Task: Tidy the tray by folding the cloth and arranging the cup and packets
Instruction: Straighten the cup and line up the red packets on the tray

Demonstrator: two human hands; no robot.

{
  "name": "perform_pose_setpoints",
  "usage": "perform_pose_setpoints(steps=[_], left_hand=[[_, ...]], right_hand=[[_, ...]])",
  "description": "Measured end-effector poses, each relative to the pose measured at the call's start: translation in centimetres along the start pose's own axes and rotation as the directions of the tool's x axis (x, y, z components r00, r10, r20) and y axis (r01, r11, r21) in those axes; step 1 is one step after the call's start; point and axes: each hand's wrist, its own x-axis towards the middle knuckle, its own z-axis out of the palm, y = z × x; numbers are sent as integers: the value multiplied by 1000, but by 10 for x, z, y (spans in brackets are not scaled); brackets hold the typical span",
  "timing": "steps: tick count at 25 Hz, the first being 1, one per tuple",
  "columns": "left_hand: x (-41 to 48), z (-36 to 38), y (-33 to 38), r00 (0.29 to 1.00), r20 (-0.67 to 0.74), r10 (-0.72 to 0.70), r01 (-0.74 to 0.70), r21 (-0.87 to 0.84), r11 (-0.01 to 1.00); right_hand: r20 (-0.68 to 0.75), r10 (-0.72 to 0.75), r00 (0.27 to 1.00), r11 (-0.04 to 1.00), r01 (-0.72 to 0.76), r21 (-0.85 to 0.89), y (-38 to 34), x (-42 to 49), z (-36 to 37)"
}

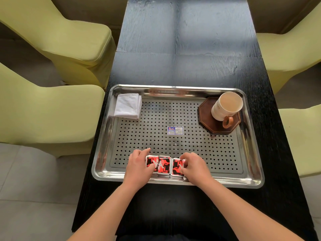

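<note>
Closed the left hand point(139, 164) round the left end of a row of red-and-black packets point(164, 165) and pinched the right end with the right hand point(192, 165), at the near edge of the perforated steel tray point(257, 173). Looked, judging by the lie of things, to be on the last step: squaring the packets into a neat line. Best done by pressing both ends inward evenly, with the faces flat and the lower edges flush along the tray's near rim. Called for a light touch, given thin sachets likely to buckle or fan out when squeezed. Could not tell under the fingers whether the packets overlapped.

Showed the cloth point(128, 106) folded into a white square in the tray's far left corner. Showed the pale cup point(225, 106) upright on a dark octagonal coaster point(217, 126) in the far right corner, handle toward the near side. Lay well apart from both hands, so little risk of a knock. Bore a small blue-and-white label point(175, 130) at the tray's middle. Found nothing between the hands and the packets. Rested on a black wood-grain worktop point(182, 66), flanked by yellow-green covered chairs point(69, 37).
</note>
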Motion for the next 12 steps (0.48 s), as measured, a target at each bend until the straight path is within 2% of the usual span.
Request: perform_pose_setpoints(steps=[5,12], left_hand=[[0,5,6,979,58,-194,200,-109,974],[5,6,5,980,53,-193,196,-72,978]], right_hand=[[-35,55,998,997,-53,65,-3,0,2],[-30,65,997,996,-63,58,-8,1,3]])
